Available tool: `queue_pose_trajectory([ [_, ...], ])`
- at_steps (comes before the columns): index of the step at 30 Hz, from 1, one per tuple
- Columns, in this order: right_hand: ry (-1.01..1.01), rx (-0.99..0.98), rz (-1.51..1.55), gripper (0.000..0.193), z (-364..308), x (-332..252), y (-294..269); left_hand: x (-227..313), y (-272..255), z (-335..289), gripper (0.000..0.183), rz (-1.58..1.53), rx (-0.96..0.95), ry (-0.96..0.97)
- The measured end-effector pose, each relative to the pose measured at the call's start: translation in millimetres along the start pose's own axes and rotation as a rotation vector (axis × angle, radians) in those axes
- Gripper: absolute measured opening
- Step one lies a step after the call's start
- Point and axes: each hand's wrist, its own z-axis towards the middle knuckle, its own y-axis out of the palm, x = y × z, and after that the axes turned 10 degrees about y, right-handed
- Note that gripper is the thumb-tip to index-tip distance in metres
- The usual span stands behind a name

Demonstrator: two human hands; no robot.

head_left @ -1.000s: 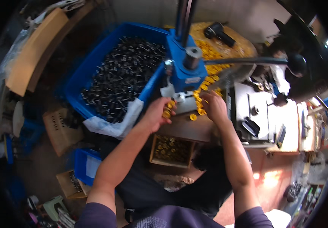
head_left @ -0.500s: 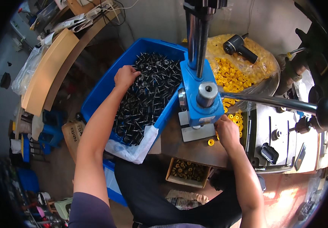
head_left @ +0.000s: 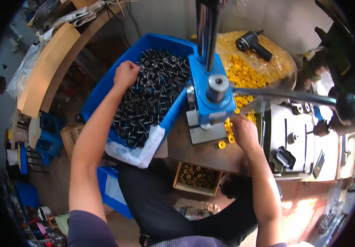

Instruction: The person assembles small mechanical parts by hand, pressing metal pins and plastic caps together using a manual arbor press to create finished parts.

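My left hand (head_left: 126, 75) is closed, fingers pinched together, at the left side of a big blue bin (head_left: 98, 103). The bin holds many dark, round-headed parts with thin metal pins (head_left: 150, 101). What lies in the pinch is too small to make out. To the right of a blue hand press (head_left: 213, 99), my right hand (head_left: 244, 131) curls its fingers down among small yellow plastic caps (head_left: 229, 131); its fingertips are partly hidden. One loose yellow cap (head_left: 221, 144) lies near the press's grey metal base plate (head_left: 207, 134).
The press lever (head_left: 284, 94) reaches right across the bench. Behind it, a clear bag (head_left: 282, 68) of yellow caps carries a black handheld tool (head_left: 255, 46). An open box (head_left: 198, 177) of yellow-and-dark pieces sits below the table edge. White tape covers the bin's near corner (head_left: 138, 153).
The whole view has shifted slightly, so everything sits a little higher and further left. My left fingers have curled in more. My right hand stays by the yellow caps.
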Motion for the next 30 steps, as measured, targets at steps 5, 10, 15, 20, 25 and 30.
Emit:
queue_pose_trajectory([
  [5,-0.021,0.079,0.506,0.022,2.0,-32.0,-3.1,114.9,-48.1,-96.6,0.014,-0.755,-0.155,-0.120],
  [10,-0.116,0.274,0.418,0.011,-2.5,-65.1,28.2,174.4,-5.0,-189.4,0.017,-0.980,-0.301,-0.150],
  [15,-0.192,0.384,0.286,0.010,-8.3,-73.4,25.4,168.0,43.3,-208.5,0.014,-1.183,-0.275,-0.348],
  [20,-0.230,0.395,0.380,0.013,-8.1,-64.3,23.7,175.1,52.2,-197.1,0.026,-1.275,-0.278,-0.417],
  [25,-0.207,0.330,0.346,0.012,-13.4,-71.4,19.9,179.5,58.5,-196.5,0.028,-1.306,-0.267,-0.426],
  [30,-0.194,0.294,0.423,0.014,-17.2,-65.9,10.7,180.3,62.1,-197.2,0.025,-1.310,-0.294,-0.405],
])
